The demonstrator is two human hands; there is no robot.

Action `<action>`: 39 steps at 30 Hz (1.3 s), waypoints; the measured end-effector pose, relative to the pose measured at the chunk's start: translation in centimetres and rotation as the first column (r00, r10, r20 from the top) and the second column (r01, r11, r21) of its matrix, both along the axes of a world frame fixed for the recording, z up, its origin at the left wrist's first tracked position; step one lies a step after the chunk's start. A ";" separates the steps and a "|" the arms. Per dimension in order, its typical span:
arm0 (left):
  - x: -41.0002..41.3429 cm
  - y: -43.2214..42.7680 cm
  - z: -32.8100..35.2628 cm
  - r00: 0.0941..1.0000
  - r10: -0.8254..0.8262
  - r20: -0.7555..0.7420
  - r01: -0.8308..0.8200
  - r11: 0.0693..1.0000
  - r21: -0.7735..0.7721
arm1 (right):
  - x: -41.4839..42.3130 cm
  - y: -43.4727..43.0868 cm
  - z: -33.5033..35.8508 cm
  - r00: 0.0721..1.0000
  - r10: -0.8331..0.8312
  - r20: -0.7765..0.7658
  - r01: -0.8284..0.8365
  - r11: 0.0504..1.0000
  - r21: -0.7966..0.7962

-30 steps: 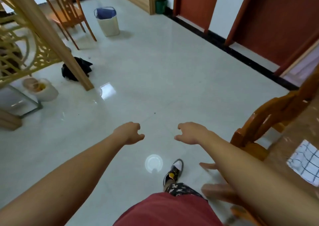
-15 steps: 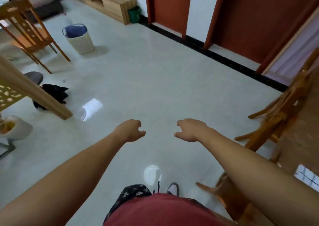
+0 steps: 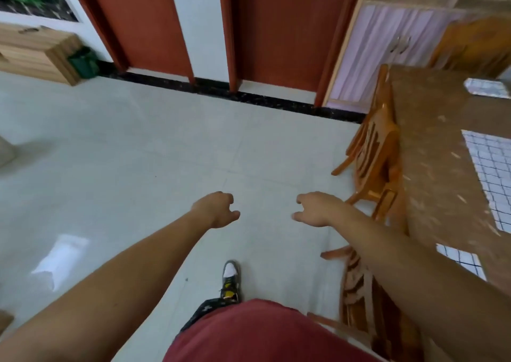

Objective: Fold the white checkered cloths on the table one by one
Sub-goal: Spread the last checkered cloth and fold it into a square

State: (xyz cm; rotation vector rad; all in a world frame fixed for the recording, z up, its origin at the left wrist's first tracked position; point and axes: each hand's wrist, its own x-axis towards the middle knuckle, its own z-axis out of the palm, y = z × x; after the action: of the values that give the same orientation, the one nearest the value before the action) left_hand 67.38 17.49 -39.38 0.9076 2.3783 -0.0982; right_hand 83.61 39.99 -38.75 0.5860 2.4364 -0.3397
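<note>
- Pale wood makes up the low cabinet (image 3: 33, 54) at the far left, standing against the wall.
- A green bin (image 3: 83, 63) stands just beside the cabinet's right end, at the foot of the wall.
- The light tiled floor (image 3: 138, 154) fills the middle of the view, with a bright patch of reflected light at lower left.
- Two red-brown doors (image 3: 143, 21) stand along the back wall with a white strip of wall between them.
- The left hand (image 3: 218, 209) is stretched out over the floor, fingers loosely curled and thumb pointing right. It grasps nothing.
- A shoe (image 3: 231, 278) with a white toe shows below and between the hands, above a red garment (image 3: 262, 334) at the bottom edge.
- The right hand (image 3: 318, 209) reaches forward level with the left, fingers loosely bent and released, touching nothing.
- Two orange wooden chairs (image 3: 373, 151) are pushed up against the left edge of the table; the right forearm crosses in front of the nearer one.
- The brown speckled table (image 3: 437, 154) takes up the right side, well apart from both hands.
- A large checkered cloth (image 3: 492, 179), white with dark grid lines, lies flat on the table and is cut off by the right edge of the view.
- A small checkered cloth (image 3: 461, 259) lies nearer on the table, just beyond the right forearm.
- A far checkered cloth (image 3: 486, 88) lies at the back of the table, blurred.
</note>
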 end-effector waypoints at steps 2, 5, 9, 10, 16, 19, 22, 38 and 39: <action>-3.8 1.6 0.3 0.999 -0.035 -0.003 0.035 0.999 0.000 | -2.6 0.8 0.2 0.999 -0.053 0.005 0.053 0.999 0.001; -9.0 3.4 0.9 0.997 -0.075 -0.010 0.075 0.997 -0.009 | -6.5 1.6 0.8 0.991 -0.137 -0.008 0.136 0.990 -0.021; -14.3 5.4 1.3 0.989 -0.145 -0.011 0.145 0.989 -0.040 | -10.7 2.2 1.1 0.976 -0.217 -0.032 0.215 0.975 -0.060; -15.3 6.1 1.4 0.988 -0.156 -0.010 0.156 0.987 -0.045 | -11.4 2.4 1.3 0.972 -0.231 -0.035 0.228 0.971 -0.066; -19.4 13.0 2.7 0.964 -0.265 -0.028 0.264 0.964 -0.028 | -13.3 6.1 2.5 0.942 -0.327 -0.070 0.322 0.944 -0.077; -19.9 17.8 3.2 0.943 -0.332 -0.038 0.332 0.943 -0.008 | -12.9 9.0 2.9 0.909 -0.411 -0.071 0.402 0.908 -0.116; -19.7 22.8 3.5 0.917 -0.398 -0.037 0.398 0.917 -0.001 | -12.4 12.9 3.4 0.858 -0.506 -0.087 0.488 0.857 -0.164; -13.7 54.5 5.6 0.711 -0.693 -0.120 0.698 0.716 0.004 | -3.7 37.5 4.5 0.566 -0.760 -0.320 0.769 0.626 -0.127; -12.8 56.0 5.7 0.693 -0.711 -0.115 0.717 0.697 0.008 | -2.7 38.1 4.8 0.522 -0.766 -0.375 0.788 0.601 -0.131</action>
State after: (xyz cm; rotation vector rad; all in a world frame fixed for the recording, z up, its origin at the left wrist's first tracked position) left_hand 54.60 73.45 -33.65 1.8606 1.9703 -0.3965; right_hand 80.87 78.05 -33.92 1.8193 2.3853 -0.8254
